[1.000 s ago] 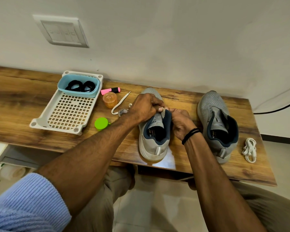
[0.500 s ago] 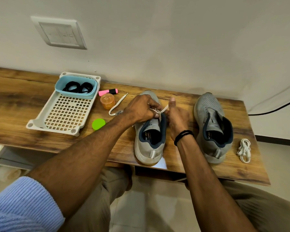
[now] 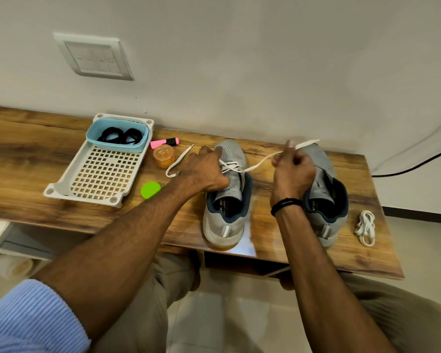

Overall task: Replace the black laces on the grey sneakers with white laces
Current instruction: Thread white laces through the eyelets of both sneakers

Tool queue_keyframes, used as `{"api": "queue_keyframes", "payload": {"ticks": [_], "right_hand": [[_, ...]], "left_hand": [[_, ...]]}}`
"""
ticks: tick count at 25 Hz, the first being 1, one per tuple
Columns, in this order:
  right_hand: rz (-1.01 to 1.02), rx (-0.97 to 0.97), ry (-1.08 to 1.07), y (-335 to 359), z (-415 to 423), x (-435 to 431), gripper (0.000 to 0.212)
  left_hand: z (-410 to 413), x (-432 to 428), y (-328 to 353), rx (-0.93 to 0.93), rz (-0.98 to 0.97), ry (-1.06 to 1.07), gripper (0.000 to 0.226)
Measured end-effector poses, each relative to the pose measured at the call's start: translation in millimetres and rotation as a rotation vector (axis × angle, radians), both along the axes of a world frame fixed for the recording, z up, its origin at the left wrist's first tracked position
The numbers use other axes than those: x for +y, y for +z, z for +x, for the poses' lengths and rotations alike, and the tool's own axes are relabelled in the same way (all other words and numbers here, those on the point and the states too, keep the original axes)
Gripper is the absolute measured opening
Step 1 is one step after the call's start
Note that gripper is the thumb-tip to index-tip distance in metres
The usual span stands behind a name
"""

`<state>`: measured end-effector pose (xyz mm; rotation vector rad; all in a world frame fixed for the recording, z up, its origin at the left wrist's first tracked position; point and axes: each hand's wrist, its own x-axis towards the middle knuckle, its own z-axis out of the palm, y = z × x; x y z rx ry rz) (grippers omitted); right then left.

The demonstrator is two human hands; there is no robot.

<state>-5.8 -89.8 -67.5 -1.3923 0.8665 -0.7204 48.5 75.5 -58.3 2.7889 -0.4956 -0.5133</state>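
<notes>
My right hand (image 3: 292,171) has drawn the white lace (image 3: 262,162) out right of the grey sneaker (image 3: 223,225), pinching it; my left hand (image 3: 205,171) grips that sneaker's upper.

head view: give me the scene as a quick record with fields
left hand: grips the grey mesh sneaker being laced
right hand: pinches the white flat lace, stretched taut from the eyelets
second grey mesh sneaker: no lace visible, partly behind right hand
spare white lace bundle: on the wooden table, beside second sneaker
black coiled laces: in the light blue plastic tub on the white perforated tray
other: pink highlighter, orange jar, green round lid
</notes>
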Motion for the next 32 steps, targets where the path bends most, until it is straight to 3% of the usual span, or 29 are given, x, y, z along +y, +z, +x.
{"api": "queue_keyframes", "payload": {"ticks": [2,4,6,10,11,13,16,18,21,22,25,27,32], "right_hand": [[0.128,0.220,0.356,-12.5,-1.5,5.2,0.051],[0.303,0.287,0.588,-25.5,-4.8,11.3,0.043],[0.241,0.243,0.547,-26.6,-6.3,14.5,0.028],[-0.078,-0.047,-0.128,2.0,-4.8,1.3,0.020],[-0.132,-0.091,-0.178,6.5,-4.0,0.9,0.021],[-0.183,-0.052,-0.015,3.9,-3.1,9.6,0.028],[-0.082,0.199,0.401,-21.2,-0.3,25.0,0.027],[-0.015,0.263,0.435,-31.0,2.5,22.8,0.026],[0.008,0.259,0.406,-24.6,3.8,10.6,0.050],[0.001,0.284,0.469,-19.6,2.4,11.4,0.054],[-0.250,0.516,0.706,-18.9,-2.9,17.4,0.035],[-0.390,0.557,0.641,-22.2,-4.4,17.6,0.022],[-0.341,0.480,0.448,-21.5,-6.5,15.1,0.010]], "left_hand": [[-0.5,-2.5,-0.1,0.066,-0.059,0.060,0.100],[-1.7,-2.3,-0.5,0.092,-0.104,0.093,0.110],[-2.4,-0.8,0.1,0.084,-0.139,0.108,0.115],[-5.5,-0.6,3.1,0.067,-0.165,0.136,0.116],[-6.6,-1.6,4.9,0.068,-0.161,0.136,0.117],[-8.9,-3.9,6.1,0.055,-0.169,0.129,0.119],[-9.1,-5.3,7.7,0.002,-0.175,0.115,0.118],[-9.7,-3.9,6.0,-0.057,-0.101,0.087,0.102],[-13.5,-9.4,9.3,-0.229,0.055,0.063,0.040],[-15.7,-12.1,10.9,-0.252,0.074,0.066,0.032],[-20.5,-18.7,10.6,-0.259,0.070,0.053,0.030],[-18.3,-13.9,4.6,-0.222,-0.012,0.110,0.026],[-11.7,-6.6,-7.0,-0.198,-0.168,0.203,0.020]]}}
